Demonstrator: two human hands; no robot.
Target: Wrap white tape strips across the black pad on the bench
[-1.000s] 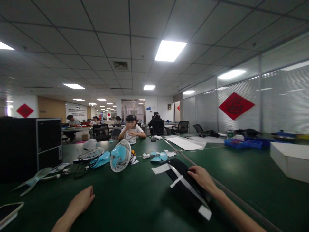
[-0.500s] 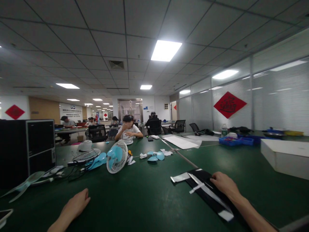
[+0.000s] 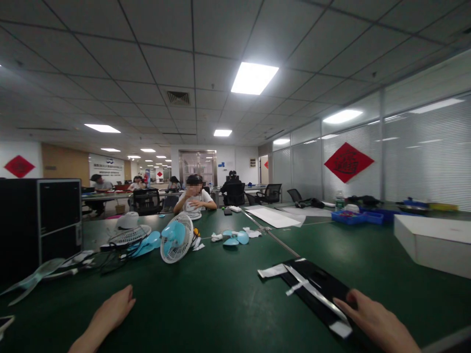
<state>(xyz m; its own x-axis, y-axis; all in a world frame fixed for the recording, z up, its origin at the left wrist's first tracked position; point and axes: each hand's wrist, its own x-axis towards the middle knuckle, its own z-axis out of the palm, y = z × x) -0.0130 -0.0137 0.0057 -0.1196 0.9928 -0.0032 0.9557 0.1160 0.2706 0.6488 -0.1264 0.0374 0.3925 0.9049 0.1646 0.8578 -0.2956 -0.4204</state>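
Green tabletop [image 3: 228,304] bears, lower right, a black panel [image 3: 322,282], white strips [image 3: 273,271] seemingly already attached, one left overhanging. Right hand [image 3: 377,316] overlaps it, grip unclear; left hand [image 3: 110,314], lower left, is curled, contents hidden.

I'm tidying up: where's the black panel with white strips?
In the head view, the black panel lies lower right on the green table, by the right hand.

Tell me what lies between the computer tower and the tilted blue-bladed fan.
In the head view, a white fan guard, a white housing, blue blades, dark cables and white parts lie between the computer tower and the tilted fan.
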